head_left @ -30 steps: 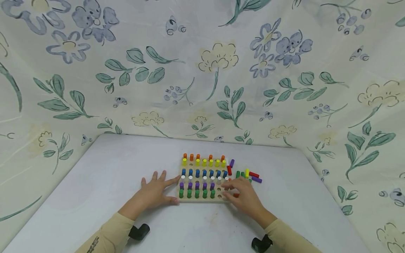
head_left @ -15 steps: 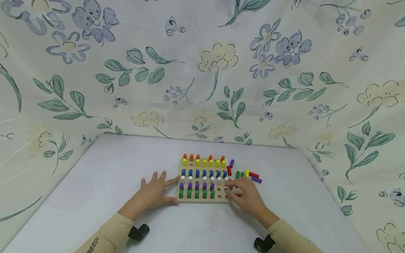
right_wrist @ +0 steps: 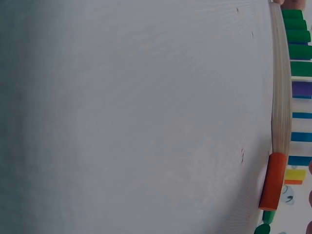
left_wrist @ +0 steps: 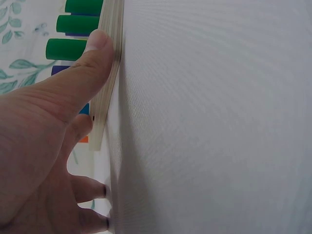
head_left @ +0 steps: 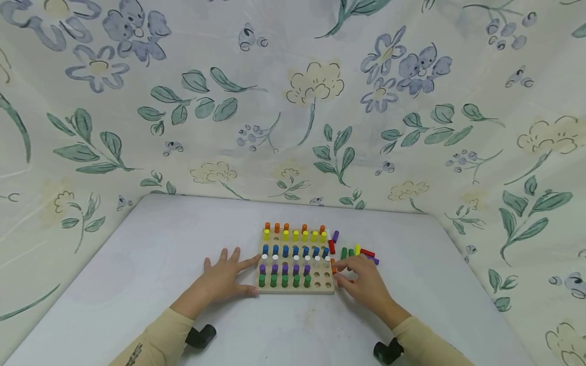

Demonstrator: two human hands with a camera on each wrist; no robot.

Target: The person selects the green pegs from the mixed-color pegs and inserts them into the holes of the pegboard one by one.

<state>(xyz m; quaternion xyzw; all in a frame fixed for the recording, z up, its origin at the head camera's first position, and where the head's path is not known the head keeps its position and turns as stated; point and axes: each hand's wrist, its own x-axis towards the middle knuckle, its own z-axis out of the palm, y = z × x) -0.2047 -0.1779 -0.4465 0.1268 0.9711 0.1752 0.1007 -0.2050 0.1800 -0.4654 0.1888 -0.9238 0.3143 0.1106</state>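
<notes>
A wooden pegboard (head_left: pixel 297 292) carries rows of orange, yellow, blue, white, purple and green pegs. My left hand (head_left: pixel 220 280) lies spread at its left side, the thumb touching the front left corner beside a green peg (left_wrist: pixel 66 49). At the right edge hovers my right hand (head_left: pixel 366 287), thumb and forefinger apart, with no peg visible between the fingertips. An orange peg (head_left: pixel 333 265) lies against the board's right side, just by the forefinger; the right wrist view also shows an orange peg (right_wrist: pixel 274 181) at the board's end. The palm hides part of the table.
Loose pegs lie right of the board: a red peg (head_left: pixel 331 247), a purple peg (head_left: pixel 335 236), a green peg (head_left: pixel 344 252), a yellow peg (head_left: pixel 357 249) and another red peg (head_left: pixel 368 252). Floral cloth (head_left: pixel 293 168) hangs behind the white table (head_left: pixel 197 218).
My right hand has drawn back to the right, from over the board's front right holes to just beyond its edge, uncovering those holes. My left hand stays in place.
</notes>
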